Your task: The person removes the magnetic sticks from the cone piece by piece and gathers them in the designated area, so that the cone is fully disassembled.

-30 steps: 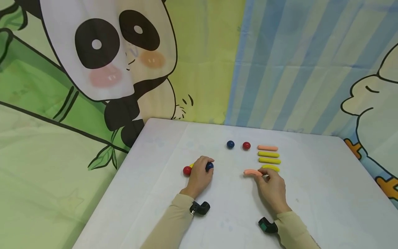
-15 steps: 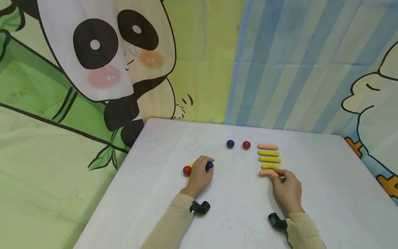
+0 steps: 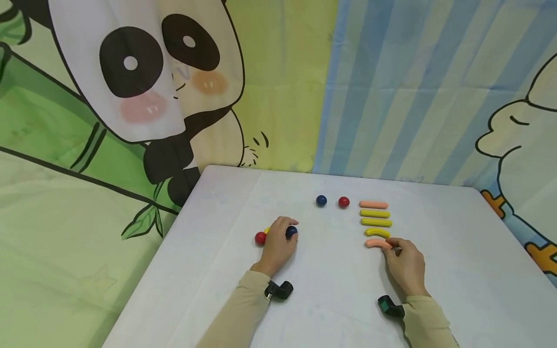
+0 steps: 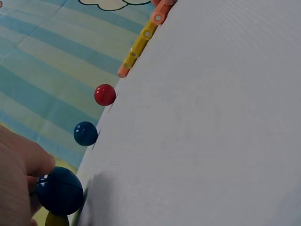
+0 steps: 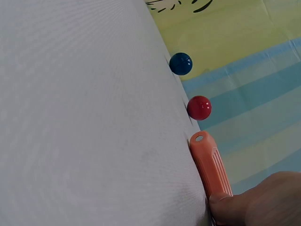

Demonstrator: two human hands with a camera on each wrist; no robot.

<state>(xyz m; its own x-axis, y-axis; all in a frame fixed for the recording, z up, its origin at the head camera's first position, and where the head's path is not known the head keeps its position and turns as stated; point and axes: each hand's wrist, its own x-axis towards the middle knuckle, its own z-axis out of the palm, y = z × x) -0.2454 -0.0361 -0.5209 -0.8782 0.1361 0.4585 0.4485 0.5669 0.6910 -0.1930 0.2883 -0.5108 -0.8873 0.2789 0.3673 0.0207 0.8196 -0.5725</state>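
Note:
In the head view my left hand holds a blue ball between thumb and fingers. A red ball and a sliver of a yellow piece show beside it, the rest hidden by the hand. The left wrist view has a yellow piece right under the held blue ball. My right hand pinches the right end of a curved orange stick, which lies just below a curved yellow stick. A hole shows in the orange stick's far end.
Above the curved sticks lie two straight yellow sticks and a straight orange stick, stacked in a column. Left of the column sit another red ball and another blue ball. The white table meets a printed curtain behind.
My right hand has carried the curved orange stick rightward to the bottom of the stick column, uncovering the curved yellow stick. The left hand has stayed in place.

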